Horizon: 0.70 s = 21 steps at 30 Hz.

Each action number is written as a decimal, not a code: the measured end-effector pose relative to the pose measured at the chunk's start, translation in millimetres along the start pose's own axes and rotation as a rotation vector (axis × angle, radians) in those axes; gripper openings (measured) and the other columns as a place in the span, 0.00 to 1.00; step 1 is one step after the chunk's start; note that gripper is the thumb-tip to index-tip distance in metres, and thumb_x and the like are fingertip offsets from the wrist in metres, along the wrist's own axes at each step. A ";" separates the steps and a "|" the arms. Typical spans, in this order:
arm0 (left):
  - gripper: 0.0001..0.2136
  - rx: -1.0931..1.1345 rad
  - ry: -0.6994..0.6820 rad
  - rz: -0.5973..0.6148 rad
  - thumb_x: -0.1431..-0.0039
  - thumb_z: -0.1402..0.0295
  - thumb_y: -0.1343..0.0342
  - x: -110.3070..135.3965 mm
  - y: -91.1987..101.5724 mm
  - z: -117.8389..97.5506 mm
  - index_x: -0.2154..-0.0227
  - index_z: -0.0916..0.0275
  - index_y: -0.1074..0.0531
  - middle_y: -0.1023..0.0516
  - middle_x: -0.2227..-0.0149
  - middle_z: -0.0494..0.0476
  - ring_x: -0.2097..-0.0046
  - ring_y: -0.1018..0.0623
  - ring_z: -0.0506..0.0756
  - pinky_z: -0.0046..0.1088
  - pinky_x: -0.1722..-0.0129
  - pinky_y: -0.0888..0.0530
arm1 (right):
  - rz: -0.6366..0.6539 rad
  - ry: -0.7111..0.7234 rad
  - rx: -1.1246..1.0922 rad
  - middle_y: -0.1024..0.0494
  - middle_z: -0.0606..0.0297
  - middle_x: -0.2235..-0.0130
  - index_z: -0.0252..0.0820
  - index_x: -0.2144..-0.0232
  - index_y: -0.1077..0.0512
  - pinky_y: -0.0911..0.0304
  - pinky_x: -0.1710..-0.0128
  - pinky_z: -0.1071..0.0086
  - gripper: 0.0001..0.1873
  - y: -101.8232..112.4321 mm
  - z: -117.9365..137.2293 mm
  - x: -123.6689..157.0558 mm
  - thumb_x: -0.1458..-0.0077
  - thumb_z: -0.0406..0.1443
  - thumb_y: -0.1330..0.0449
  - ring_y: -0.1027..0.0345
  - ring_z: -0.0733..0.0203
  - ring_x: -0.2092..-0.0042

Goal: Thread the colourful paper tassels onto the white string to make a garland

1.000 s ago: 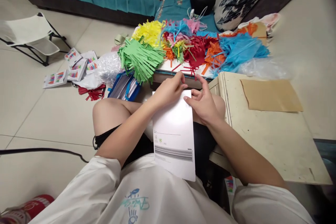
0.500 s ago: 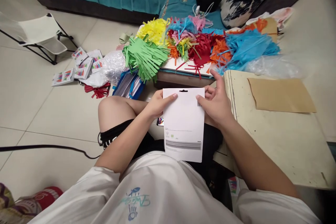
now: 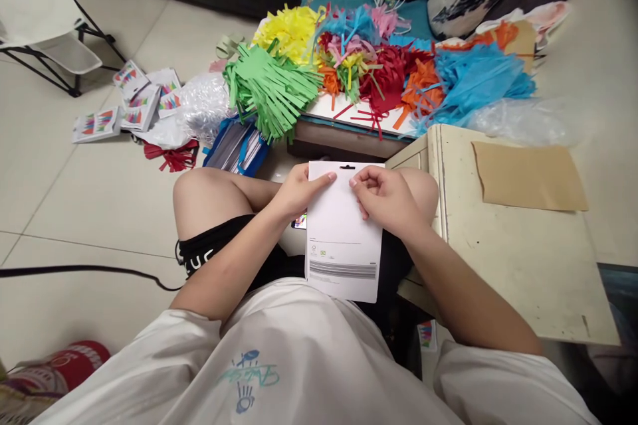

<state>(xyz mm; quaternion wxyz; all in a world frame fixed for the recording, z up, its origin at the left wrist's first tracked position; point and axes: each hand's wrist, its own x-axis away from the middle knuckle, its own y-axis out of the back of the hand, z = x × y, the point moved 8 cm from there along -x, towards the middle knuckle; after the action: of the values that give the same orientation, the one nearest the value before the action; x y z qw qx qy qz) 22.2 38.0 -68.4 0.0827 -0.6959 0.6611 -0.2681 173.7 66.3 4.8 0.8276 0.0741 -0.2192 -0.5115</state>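
A white hang-hole packaging card (image 3: 343,232) rests over my lap, its slot at the far edge and small print with grey bands toward me. My left hand (image 3: 304,192) grips the card's left edge, thumb flat on its face, fingers hidden behind. Over the upper right of the card, my right hand (image 3: 381,196) is closed in a pinch with the fingers curled. Whatever those fingertips hold, if anything, is too small to make out. Part of a phone-like dark object with a coloured picture (image 3: 300,221) peeks out beside the card's left edge.
Green paper fringe (image 3: 274,89), yellow fringe (image 3: 289,33) and blue fringe (image 3: 486,83) lie piled ahead. Brown paper (image 3: 528,176) lies on the cream cabinet top (image 3: 508,265) at right. Printed packets (image 3: 97,125) and a folding stool (image 3: 44,20) are on the left floor.
My right hand has left the card's right edge and moved left over its face, its fingers now curled into a pinch. The left hand keeps its hold. The view has tilted slightly.
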 end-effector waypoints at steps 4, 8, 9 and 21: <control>0.23 -0.021 -0.009 -0.022 0.53 0.52 0.22 0.7 3.4 2.3 0.64 0.66 0.20 0.14 0.64 0.61 0.68 0.17 0.56 0.29 0.69 0.21 | -0.040 0.023 0.082 0.27 0.69 0.75 0.40 0.67 0.28 0.41 0.82 0.74 0.11 3.6 -3.5 -0.4 0.35 0.39 0.33 0.32 0.66 0.82; 0.23 -0.041 -0.015 -0.033 0.51 0.52 0.22 1.2 4.2 3.2 0.64 0.66 0.20 0.14 0.64 0.61 0.68 0.17 0.56 0.29 0.69 0.22 | -0.052 0.024 0.119 0.26 0.68 0.75 0.40 0.67 0.28 0.40 0.82 0.73 0.10 3.3 -5.6 -0.3 0.35 0.38 0.34 0.30 0.66 0.81; 0.23 -0.042 -0.011 -0.036 0.52 0.52 0.22 1.4 4.1 3.4 0.64 0.65 0.20 0.14 0.64 0.61 0.68 0.17 0.56 0.29 0.69 0.21 | -0.057 0.022 0.131 0.26 0.68 0.75 0.40 0.67 0.28 0.40 0.81 0.73 0.10 3.3 -5.4 -0.2 0.35 0.38 0.34 0.30 0.66 0.81; 0.24 -0.081 -0.011 -0.086 0.55 0.54 0.20 5.4 6.9 1.9 0.61 0.66 0.18 0.12 0.59 0.64 0.63 0.15 0.59 0.31 0.65 0.19 | -0.092 0.011 0.203 0.24 0.66 0.74 0.41 0.67 0.28 0.39 0.78 0.71 0.09 3.8 -3.6 3.4 0.33 0.37 0.36 0.28 0.64 0.78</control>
<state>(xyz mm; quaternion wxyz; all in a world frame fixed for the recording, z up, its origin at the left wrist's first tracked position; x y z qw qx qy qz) 17.0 31.6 -71.8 0.0465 -0.7279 0.6403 -0.2409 179.7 64.7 3.9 0.7925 0.1703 -0.2616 -0.5239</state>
